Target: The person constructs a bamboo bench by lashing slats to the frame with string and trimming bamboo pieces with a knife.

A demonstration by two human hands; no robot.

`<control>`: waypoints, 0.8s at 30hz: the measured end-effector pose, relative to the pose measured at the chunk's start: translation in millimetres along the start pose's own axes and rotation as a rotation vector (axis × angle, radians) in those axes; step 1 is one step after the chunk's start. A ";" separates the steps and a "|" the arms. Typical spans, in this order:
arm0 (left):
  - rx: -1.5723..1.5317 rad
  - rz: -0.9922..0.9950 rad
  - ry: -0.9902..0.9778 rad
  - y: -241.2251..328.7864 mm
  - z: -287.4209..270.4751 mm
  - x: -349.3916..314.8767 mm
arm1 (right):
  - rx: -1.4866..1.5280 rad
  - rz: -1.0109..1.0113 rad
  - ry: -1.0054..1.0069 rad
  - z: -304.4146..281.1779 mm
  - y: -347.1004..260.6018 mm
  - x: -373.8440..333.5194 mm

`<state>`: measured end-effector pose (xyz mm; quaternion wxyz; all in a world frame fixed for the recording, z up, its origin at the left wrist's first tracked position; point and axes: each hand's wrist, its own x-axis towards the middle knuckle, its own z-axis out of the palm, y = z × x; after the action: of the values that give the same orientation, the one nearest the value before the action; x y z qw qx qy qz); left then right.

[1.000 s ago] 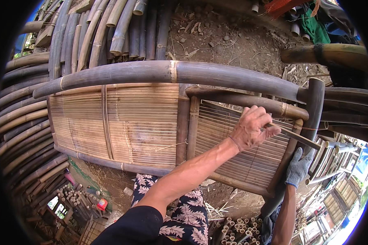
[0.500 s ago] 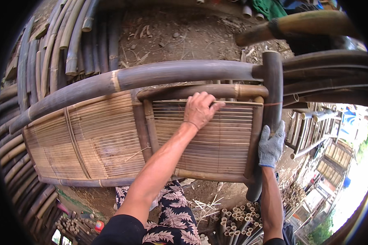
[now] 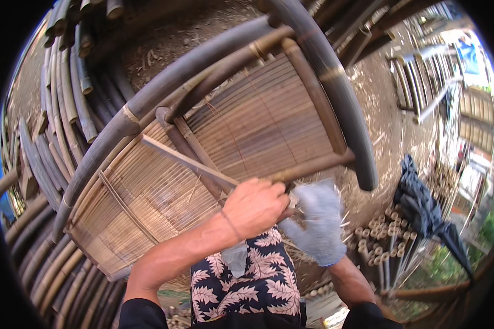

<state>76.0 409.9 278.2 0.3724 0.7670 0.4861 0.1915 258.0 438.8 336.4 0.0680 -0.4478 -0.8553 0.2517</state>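
Close to my lap, my bare left hand (image 3: 256, 204) is closed around a flat bamboo strip (image 3: 189, 163), whose long end slants up and left across the panel. Just right of it is my right hand (image 3: 314, 222) in a grey glove, smeared by motion, so its fingers are hard to read. A short brown piece shows between the hands; I cannot tell whether it is the strip's end or a tool. Beyond lies a bamboo frame (image 3: 184, 63) of thick dark poles, holding a panel of thin bamboo slats (image 3: 263, 115) tied with reddish cord.
Long bamboo poles (image 3: 66, 93) are stacked at the left. Cut bamboo tubes (image 3: 384, 236) stand at the lower right beside a dark cloth (image 3: 428, 205). A slatted bamboo piece (image 3: 422, 82) lies farther off at the right, on bare earth with scattered shavings.
My left hand has left the panel's top edge and come down toward my lap, now holding a bamboo strip. My gloved hand has left the right post and joined it. The view has turned.
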 end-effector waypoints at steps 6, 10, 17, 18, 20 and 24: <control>0.246 -0.188 -0.349 4.5 -4.3 -93.8 | 0.086 0.264 -0.225 88.7 21.9 -241.9; -0.392 -0.547 -0.360 -11.8 -15.2 -106.1 | 0.225 0.507 -0.027 109.1 37.8 -358.0; -1.037 -0.735 0.112 50.3 140.8 -41.0 | 0.387 0.662 0.451 198.7 69.1 -417.6; -1.064 -0.717 0.168 55.0 165.6 -31.4 | 0.438 0.691 0.534 219.9 84.0 -419.8; -1.201 -0.698 0.142 76.9 205.9 -5.6 | 0.434 0.680 0.499 239.8 103.2 -422.0; -0.986 -0.474 0.169 85.1 295.4 40.7 | 0.619 0.788 0.571 308.9 156.6 -425.9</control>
<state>339.5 311.1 148.2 0.6801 0.3534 0.5265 0.3680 518.2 57.8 39.0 0.3250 -0.7420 -0.4583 0.3658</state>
